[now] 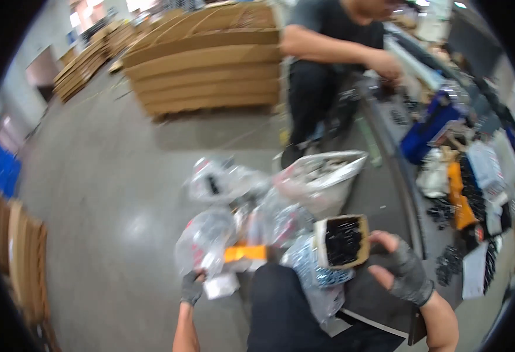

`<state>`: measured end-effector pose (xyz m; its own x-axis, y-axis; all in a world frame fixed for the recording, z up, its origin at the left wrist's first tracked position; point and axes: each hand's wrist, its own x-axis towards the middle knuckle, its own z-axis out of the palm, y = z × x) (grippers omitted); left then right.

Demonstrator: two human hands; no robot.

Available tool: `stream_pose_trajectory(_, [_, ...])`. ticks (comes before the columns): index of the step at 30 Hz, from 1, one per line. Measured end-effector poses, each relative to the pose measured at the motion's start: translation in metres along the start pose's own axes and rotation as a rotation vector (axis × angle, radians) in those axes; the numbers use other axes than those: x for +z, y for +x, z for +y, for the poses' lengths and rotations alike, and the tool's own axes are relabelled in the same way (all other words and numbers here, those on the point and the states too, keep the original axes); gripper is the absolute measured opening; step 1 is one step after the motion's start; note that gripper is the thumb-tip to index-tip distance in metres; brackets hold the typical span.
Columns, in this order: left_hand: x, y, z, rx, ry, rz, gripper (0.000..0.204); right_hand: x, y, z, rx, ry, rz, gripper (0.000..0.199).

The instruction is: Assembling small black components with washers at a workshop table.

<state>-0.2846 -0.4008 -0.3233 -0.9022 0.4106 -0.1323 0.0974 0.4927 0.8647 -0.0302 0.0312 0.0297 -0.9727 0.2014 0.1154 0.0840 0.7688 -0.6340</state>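
My left hand [192, 287], in a grey fingerless glove, is closed at the lower edge of a clear plastic bag [202, 237] with red marks and appears to pinch it. My right hand [407, 274], gloved the same way, has thumb and fingers apart just right of a small open cardboard box [363, 249]. Small black parts [342, 242] fill that box. It rests above a clear bag of small bluish parts [313, 264]. Near my left hand are an orange item [246, 253] and a white packet [221, 286].
A white sack [322, 185] and another clear bag [225, 179] stand ahead. The dark workbench [386, 176] at right carries a blue bin [431, 126] and many loose parts. A co-worker [334, 44] sits at its far end. Stacked cardboard [204, 73] stands beyond.
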Motion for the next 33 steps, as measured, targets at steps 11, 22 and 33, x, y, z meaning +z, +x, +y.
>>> stream_pose_trajectory(11, [0.186,0.321,-0.051,0.402,0.105,-0.189,0.023,0.003,0.015,0.017,0.143,0.044,-0.155,0.056])
stream_pose_trajectory(22, [0.286,0.372,-0.1,0.264,-0.147,-0.265,0.023,0.016,0.028,0.033,0.165,-0.119,-0.262,0.051])
stream_pose_trajectory(33, [0.33,0.333,-0.111,0.097,-0.315,-0.315,0.023,0.007,0.032,0.027,0.024,-0.086,-0.144,0.037])
